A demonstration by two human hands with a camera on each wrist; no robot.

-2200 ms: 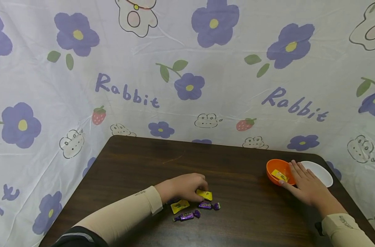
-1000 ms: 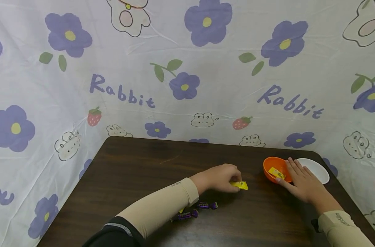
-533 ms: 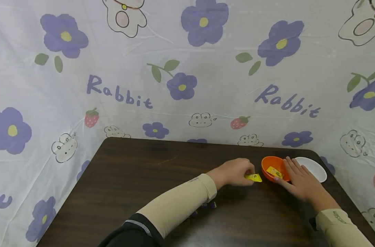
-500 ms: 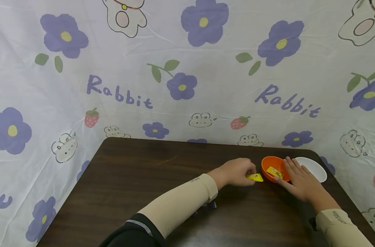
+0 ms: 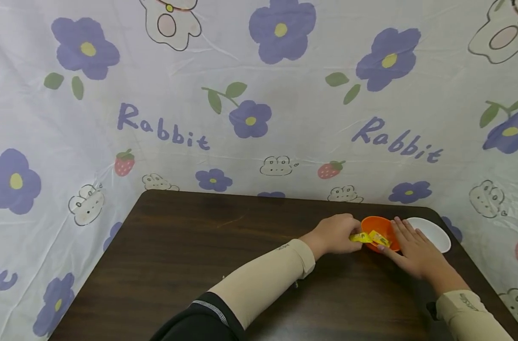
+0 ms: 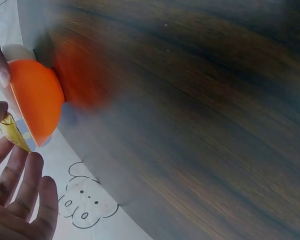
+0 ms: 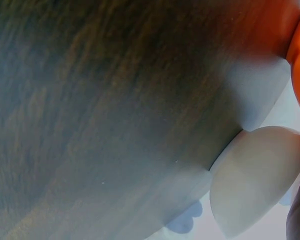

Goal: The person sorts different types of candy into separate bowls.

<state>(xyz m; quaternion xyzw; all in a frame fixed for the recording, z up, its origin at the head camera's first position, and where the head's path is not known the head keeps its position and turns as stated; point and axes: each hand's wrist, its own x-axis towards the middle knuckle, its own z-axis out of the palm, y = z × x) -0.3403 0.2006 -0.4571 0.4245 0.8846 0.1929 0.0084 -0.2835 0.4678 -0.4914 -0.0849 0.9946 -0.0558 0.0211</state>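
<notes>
My left hand [image 5: 337, 233] pinches a yellow-wrapped candy [image 5: 360, 237] between thumb and fingers at the left rim of the orange bowl [image 5: 376, 220]. In the left wrist view this candy [image 6: 12, 132] is just outside the bowl's tilted-looking orange wall [image 6: 39, 97], thumb on one side and fingertips on the other. Another yellow candy [image 5: 380, 238] lies inside the bowl. My right hand [image 5: 421, 259] lies with straight fingers along the bowl's right rim, its thumb at the near rim. The right wrist view shows only the edge of that hand.
A white bowl [image 5: 435, 235] stands right of the orange one, near the table's far right corner. Both rest on the dark wooden table [image 5: 224, 227]. My left forearm covers the spot where other candies lay. Behind hangs a flower-and-rabbit cloth [image 5: 305, 109].
My left hand took a yellow candy from the pile and carried it right to the orange bowl's rim. The forearm now hides the remaining candies. My right hand has stayed at the bowl.
</notes>
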